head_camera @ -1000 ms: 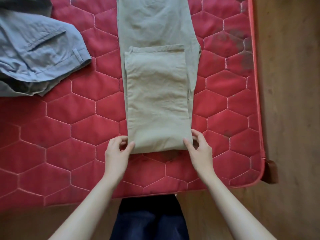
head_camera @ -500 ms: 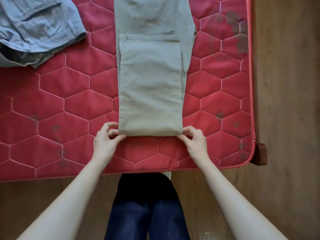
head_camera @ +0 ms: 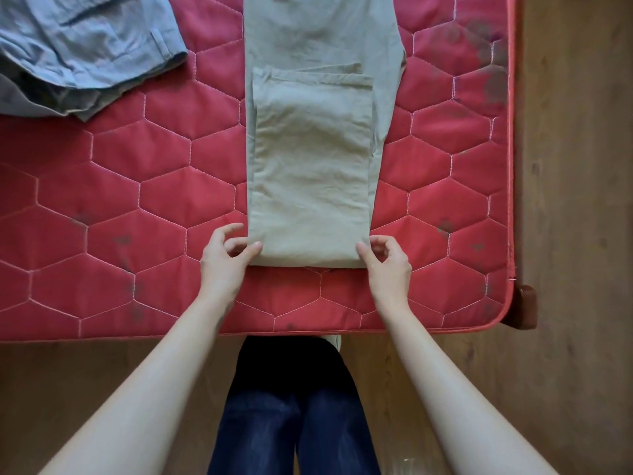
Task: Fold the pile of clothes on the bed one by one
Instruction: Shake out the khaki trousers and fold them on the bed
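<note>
L hand (head_camera: 224, 260) & R hand (head_camera: 387, 264) pinch khaki trousers (head_camera: 311, 173) fold corners (grip clamped); on mattress (head_camera: 102, 200)

Both hands' fingers have uncurled slightly at the folded edge of the khaki trousers (head_camera: 310, 173); thumbs now on top.

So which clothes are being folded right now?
Find the red quilted mattress. Down its middle lie the beige trousers, doubled over, with the left hand and right hand at their near corners. The blue-grey clothes sit crumpled, far left.
</note>
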`<move>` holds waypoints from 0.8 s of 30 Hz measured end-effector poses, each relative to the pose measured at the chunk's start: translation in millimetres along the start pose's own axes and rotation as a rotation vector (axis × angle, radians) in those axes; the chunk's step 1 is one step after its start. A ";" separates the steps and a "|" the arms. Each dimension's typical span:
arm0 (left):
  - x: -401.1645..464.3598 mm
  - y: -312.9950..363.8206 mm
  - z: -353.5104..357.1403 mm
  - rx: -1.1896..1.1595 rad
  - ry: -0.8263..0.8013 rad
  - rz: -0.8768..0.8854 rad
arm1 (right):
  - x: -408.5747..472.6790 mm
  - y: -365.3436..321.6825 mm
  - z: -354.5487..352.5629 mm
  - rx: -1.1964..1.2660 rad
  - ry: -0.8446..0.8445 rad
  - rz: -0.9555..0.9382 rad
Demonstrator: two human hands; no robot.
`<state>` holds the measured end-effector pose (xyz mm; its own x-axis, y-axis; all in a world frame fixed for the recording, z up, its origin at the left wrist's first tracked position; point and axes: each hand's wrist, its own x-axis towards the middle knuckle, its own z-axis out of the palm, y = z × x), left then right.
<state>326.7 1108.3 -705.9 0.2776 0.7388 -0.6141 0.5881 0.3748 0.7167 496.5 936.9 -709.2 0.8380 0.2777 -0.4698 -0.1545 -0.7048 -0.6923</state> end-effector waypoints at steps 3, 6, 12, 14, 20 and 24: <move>-7.1 -8.7 -2.5 0.100 0.003 0.006 | -8.9 10.3 2.9 -0.044 0.008 0.058; -14.7 -17.2 -3.0 0.191 0.022 0.014 | -16.8 18.1 3.8 -0.088 0.007 0.071; -20.6 -7.5 -1.4 0.438 0.108 0.155 | -20.4 -1.3 6.8 -0.271 0.145 -0.129; -18.6 2.5 4.1 0.637 0.202 0.448 | -17.5 -14.2 14.6 -0.401 0.206 -0.382; 15.0 18.2 55.8 0.961 -0.037 0.927 | 4.8 -41.1 79.5 -0.684 -0.041 -0.641; 37.1 -13.6 58.9 1.133 -0.023 0.784 | 25.0 -4.9 77.0 -0.900 -0.076 -0.661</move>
<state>373.8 1097.6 -757.9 0.8264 0.5296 -0.1916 0.5621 -0.7964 0.2233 478.0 997.6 -759.7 0.5763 0.7899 -0.2097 0.7700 -0.6108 -0.1845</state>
